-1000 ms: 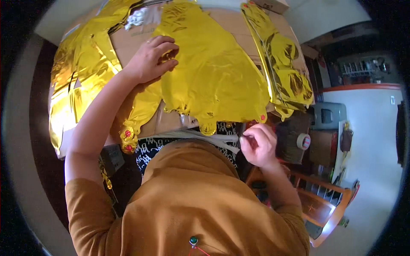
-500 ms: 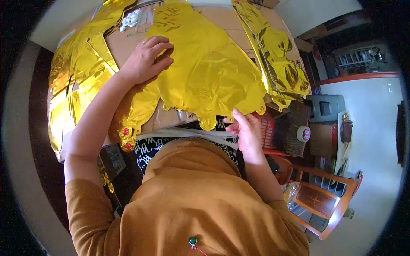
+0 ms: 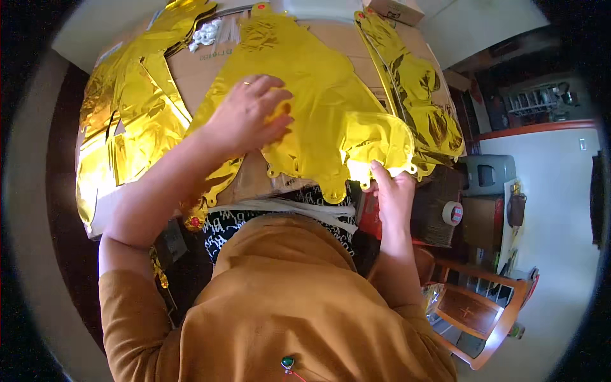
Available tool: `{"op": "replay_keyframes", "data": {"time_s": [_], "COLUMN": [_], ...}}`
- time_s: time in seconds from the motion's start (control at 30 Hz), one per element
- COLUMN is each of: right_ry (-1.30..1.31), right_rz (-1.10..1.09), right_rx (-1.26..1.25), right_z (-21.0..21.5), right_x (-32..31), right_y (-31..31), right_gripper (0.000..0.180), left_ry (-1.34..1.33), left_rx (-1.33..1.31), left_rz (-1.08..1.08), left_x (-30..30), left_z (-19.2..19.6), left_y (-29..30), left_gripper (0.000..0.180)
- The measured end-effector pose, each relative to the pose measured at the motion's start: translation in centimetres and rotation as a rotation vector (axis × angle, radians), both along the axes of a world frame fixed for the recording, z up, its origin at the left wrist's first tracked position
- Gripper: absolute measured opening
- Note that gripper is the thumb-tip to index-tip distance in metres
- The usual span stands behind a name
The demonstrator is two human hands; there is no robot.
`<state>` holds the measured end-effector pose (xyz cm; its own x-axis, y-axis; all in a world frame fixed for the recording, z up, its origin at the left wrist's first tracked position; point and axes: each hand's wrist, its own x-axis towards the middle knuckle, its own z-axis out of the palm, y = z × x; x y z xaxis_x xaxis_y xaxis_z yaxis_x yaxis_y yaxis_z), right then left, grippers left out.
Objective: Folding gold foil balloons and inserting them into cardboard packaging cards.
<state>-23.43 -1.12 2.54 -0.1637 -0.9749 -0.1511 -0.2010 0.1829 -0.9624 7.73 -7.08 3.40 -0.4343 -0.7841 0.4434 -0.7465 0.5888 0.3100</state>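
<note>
A flat, uninflated gold foil balloon (image 3: 318, 83) lies across the cardboard (image 3: 197, 71) in front of me, its near edge lobed with small round tabs. My right hand (image 3: 394, 194) pinches its near right edge between thumb and fingers; a bright, creased section of foil is raised there. Over the balloon's left side is my left hand (image 3: 251, 114), fingers apart and slightly blurred, holding nothing. Whether it touches the foil I cannot tell. More gold foil (image 3: 143, 121) is layered at the left, and another folded gold foil piece (image 3: 414, 95) rests at the right.
White small pieces (image 3: 205, 33) and thin clear sticks (image 3: 227, 30) lie at the far side. White strips (image 3: 302, 210) cross my lap. To the right are a red crate (image 3: 369, 216), a tape roll (image 3: 452, 213), a grey plastic container (image 3: 493, 173) and a wooden chair (image 3: 471, 312).
My left hand has moved right and a little nearer over the balloon. My right hand has shifted right and closed on the balloon's edge, where the foil has bunched and lifted.
</note>
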Motion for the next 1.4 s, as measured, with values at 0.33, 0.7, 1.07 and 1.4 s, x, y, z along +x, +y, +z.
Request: {"op": "replay_keyframes", "data": {"time_s": [0.33, 0.7, 1.07, 1.4], "right_ry": [0.026, 0.825, 0.495, 0.881], "right_rz": [-0.013, 0.292, 0.794, 0.782], "right_rx": [-0.056, -0.869, -0.746, -0.867], "right_z": [-0.6, 0.9, 0.7, -1.7], "right_x": [0.8, 6.3, 2.8, 2.3], "right_y": [0.9, 2.3, -0.3, -4.4], "right_gripper": [0.019, 0.023, 0.040, 0.035], "left_ry": [0.018, -0.057, -0.124, -0.110], "left_rx": [0.016, 0.026, 0.035, 0.052], "left_rz": [-0.079, -0.079, -0.070, -0.063], "left_x": [-1.0, -1.2, -0.5, -0.8], "left_z": [-2.5, -2.4, -2.7, -2.3], "left_y": [0.1, 0.3, 0.3, 0.3], "left_gripper": [0.042, 0.049, 0.057, 0.047]}}
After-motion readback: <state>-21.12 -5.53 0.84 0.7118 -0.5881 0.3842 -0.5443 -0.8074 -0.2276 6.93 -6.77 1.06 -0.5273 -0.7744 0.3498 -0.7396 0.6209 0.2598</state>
